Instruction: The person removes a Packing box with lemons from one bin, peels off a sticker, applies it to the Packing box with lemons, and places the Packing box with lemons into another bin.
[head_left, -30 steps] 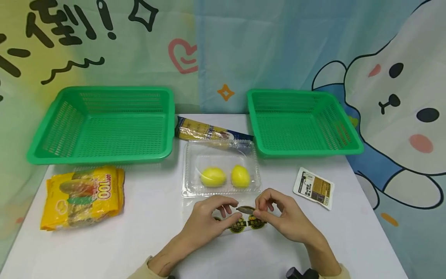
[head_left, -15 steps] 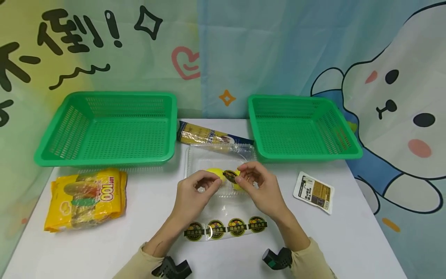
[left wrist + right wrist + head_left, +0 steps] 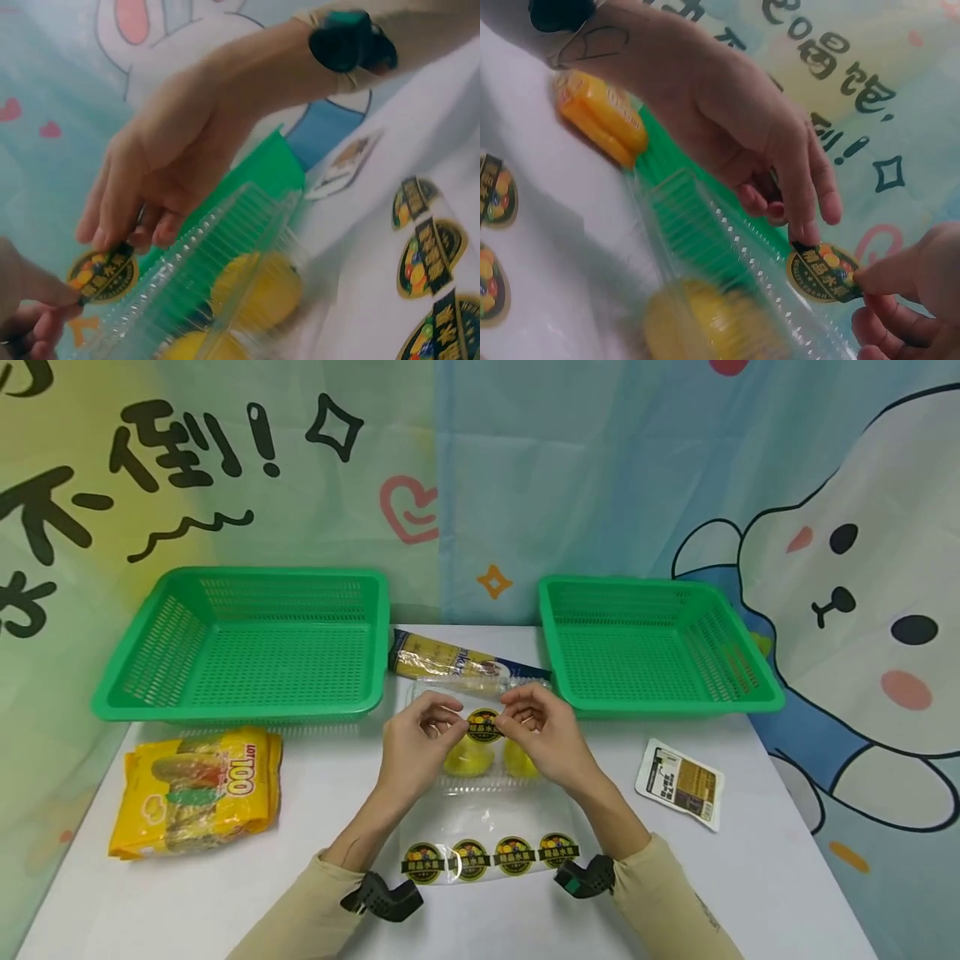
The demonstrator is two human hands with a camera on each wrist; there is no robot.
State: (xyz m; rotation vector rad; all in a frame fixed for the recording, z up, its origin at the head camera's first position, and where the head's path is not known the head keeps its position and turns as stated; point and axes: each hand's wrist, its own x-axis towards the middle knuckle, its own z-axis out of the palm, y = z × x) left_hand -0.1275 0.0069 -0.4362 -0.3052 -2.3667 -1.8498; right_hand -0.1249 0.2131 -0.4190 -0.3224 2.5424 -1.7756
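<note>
A round black-and-gold fruit sticker (image 3: 483, 725) is stretched between my two hands. My left hand (image 3: 416, 739) pinches its left end between thumb and finger, and my right hand (image 3: 547, 735) pinches the right end. In the right wrist view the sticker (image 3: 823, 271) has fruit and lettering on its face. Below it sits a clear plastic box (image 3: 491, 787) with two yellow lemons (image 3: 468, 758) inside, partly hidden by the hands and sticker. In the left wrist view the sticker (image 3: 105, 276) hangs above the box's edge, apart from it.
In front of the box lies a sticker sheet (image 3: 487, 817) with several stickers. Two green baskets, one left (image 3: 375, 693) and one right (image 3: 558, 681), flank a pasta-like packet (image 3: 450, 658). A yellow snack bag (image 3: 202, 789) lies left, a small white-and-brown pouch (image 3: 681, 783) right.
Both hands have moved up from the sticker sheet to over the box, carrying the sticker. The left hand now grips its other end, and the sticker has turned face-on to the head view.
</note>
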